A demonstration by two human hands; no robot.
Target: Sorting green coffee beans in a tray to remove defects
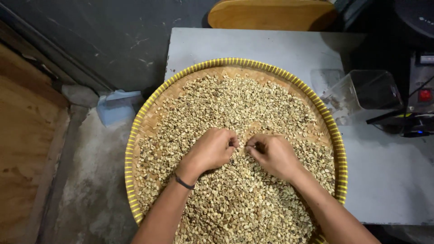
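A big round woven bamboo tray with a yellow rim [149,101] lies on a grey table [253,45] and holds a thick layer of pale green-beige beans [235,104]. My left hand [211,149], a dark band on its wrist, rests on the beans at the tray's middle with fingers curled in. My right hand [273,154] lies beside it, fingers curled too, the fingertips of both almost touching. Whether either hand pinches beans is hidden by the fingers.
A clear plastic container [361,92] stands on the table right of the tray. A dark machine with a red button [422,97] sits at the right edge. A wooden seat [271,13] is behind the table. A light blue scoop [116,106] lies on the concrete floor at left.
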